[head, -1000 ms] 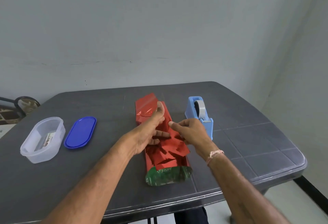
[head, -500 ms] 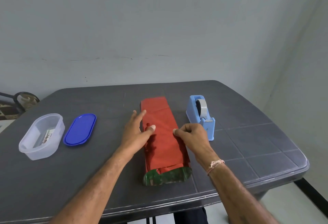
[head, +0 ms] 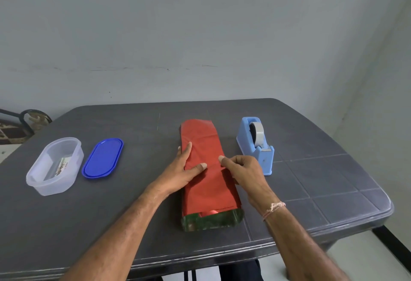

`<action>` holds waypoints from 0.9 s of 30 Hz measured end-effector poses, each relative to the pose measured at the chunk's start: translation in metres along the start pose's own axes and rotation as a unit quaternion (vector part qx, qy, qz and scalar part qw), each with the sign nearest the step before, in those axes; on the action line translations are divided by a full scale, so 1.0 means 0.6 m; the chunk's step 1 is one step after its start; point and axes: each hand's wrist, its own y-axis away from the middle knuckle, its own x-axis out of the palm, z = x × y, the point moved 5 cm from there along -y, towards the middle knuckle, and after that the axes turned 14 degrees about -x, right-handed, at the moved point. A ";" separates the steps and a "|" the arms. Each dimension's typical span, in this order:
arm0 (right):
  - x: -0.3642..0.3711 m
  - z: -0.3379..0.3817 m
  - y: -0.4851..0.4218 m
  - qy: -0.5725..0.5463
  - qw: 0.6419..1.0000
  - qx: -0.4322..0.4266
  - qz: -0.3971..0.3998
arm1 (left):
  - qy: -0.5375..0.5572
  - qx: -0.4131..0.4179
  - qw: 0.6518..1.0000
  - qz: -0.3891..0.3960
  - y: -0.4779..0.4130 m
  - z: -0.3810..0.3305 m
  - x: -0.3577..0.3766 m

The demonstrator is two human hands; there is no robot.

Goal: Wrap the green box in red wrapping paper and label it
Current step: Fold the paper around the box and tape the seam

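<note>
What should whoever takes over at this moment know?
Left hand: flat, pressing the paper onto the box.
Right hand: fingers curled, seems to pinch the paper's right edge.
The box lies between the hands with the paper folded over its length; its green near end is uncovered.
The dispenser stands to its right. The tub, with a printed slip inside, and the lid lie to its left.
Done: long wrap. Left: tape the seam, close the ends, label.
</note>
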 end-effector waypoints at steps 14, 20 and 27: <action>0.004 -0.019 -0.014 -0.015 0.999 0.007 -0.035 | 0.080 -0.001 0.997 0.007 -0.003 0.010 -0.002; 0.002 -0.025 -0.016 -0.034 0.998 0.016 -0.043 | 0.123 -0.021 0.992 0.010 0.004 0.005 0.002; 0.006 -0.029 -0.016 -0.042 0.998 0.015 -0.043 | 0.119 -0.034 0.992 0.002 0.009 0.007 0.005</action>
